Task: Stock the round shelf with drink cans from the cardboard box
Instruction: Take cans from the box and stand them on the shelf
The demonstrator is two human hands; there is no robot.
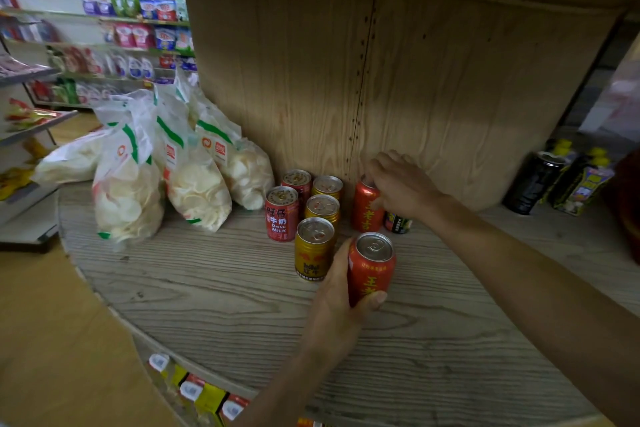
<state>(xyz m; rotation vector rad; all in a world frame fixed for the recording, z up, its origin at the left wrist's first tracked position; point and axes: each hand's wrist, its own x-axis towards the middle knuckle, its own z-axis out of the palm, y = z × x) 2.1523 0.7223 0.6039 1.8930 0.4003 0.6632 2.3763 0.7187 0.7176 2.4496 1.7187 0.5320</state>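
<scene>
Both hands are mid-placement on the round shelf (207,288): my left hand (341,291) wraps the front herbal-tea can (371,270), red, silver-topped, yellow-lettered, just right of the gold Red Bull cans (313,253); my right hand (401,184) grips the rear herbal-tea can (365,208) further back. Next I should square them and let go.

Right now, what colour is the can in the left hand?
The can is red with yellow characters; head view.

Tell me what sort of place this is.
Probably a small grocery shop: racks of packaged snacks behind, price tags along the shelf edge below, and drink cans and bagged crisps set out on the round shelf.
</scene>
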